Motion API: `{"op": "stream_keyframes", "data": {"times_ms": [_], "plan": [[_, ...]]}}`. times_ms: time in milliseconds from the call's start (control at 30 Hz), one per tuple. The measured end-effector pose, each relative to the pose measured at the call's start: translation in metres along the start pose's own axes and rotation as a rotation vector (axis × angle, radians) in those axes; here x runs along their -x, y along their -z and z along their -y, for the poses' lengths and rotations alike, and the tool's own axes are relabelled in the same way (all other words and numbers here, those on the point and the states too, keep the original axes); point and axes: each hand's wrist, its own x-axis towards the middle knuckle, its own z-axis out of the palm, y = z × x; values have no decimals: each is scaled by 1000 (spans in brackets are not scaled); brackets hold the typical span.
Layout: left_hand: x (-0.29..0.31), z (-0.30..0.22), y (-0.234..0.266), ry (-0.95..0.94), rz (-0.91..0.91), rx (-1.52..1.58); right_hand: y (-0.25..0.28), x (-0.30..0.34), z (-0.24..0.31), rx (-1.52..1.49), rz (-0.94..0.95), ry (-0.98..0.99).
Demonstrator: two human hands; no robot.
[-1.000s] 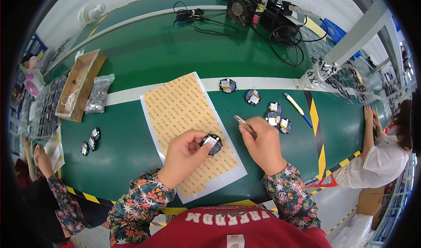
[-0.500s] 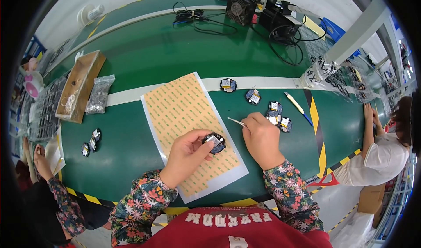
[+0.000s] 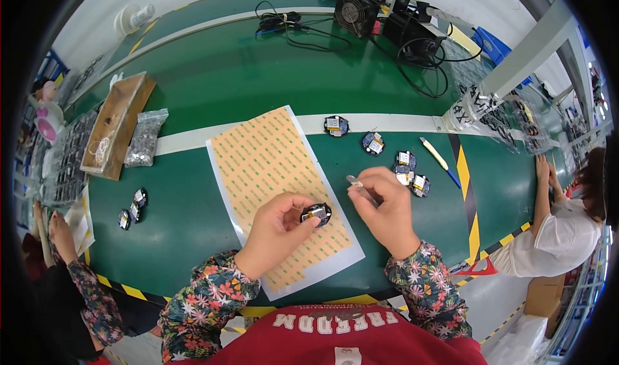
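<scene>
My left hand (image 3: 274, 228) pinches a small round black electronic module (image 3: 316, 214) with a silver-grey block on its face, above the tan adhesive sheet (image 3: 258, 158) with green print and a white backing. To its right, my right hand (image 3: 387, 204) grips a thin metal tweezer-like tool (image 3: 353, 180) between thumb and fingers. The tool's tip points toward the sheet's right edge, apart from the module; most of the tool is hidden in my fingers. Beyond my right hand lie similar round modules (image 3: 336, 126), several of them, some bunched together close to my knuckles.
More modules (image 3: 135, 211) lie at the left. A wooden box (image 3: 116, 126) and a bag of small parts (image 3: 146, 138) stand behind them. A craft knife (image 3: 440, 162) rests at the right, near striped tape. Cables and a fan (image 3: 356, 13) sit at the back. Co-workers flank both sides.
My right hand has turned, with its fingers more spread and the tool's angle changed. The module in my left hand has tilted slightly; my left thumb has shifted lower on it.
</scene>
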Motion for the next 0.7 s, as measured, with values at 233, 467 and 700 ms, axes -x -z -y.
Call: {"op": "stream_keyframes", "data": {"times_ms": [233,467,700], "plan": [[0,-1,-1,-227,-22,-331,-9,9,12,-228,167,30],[4,-9,-6,-385,-84,-640,-13,14,16,-97,151,61],[5,-8,-7,-466,-98,-681,-16,16,17,-78,114,70]]}}
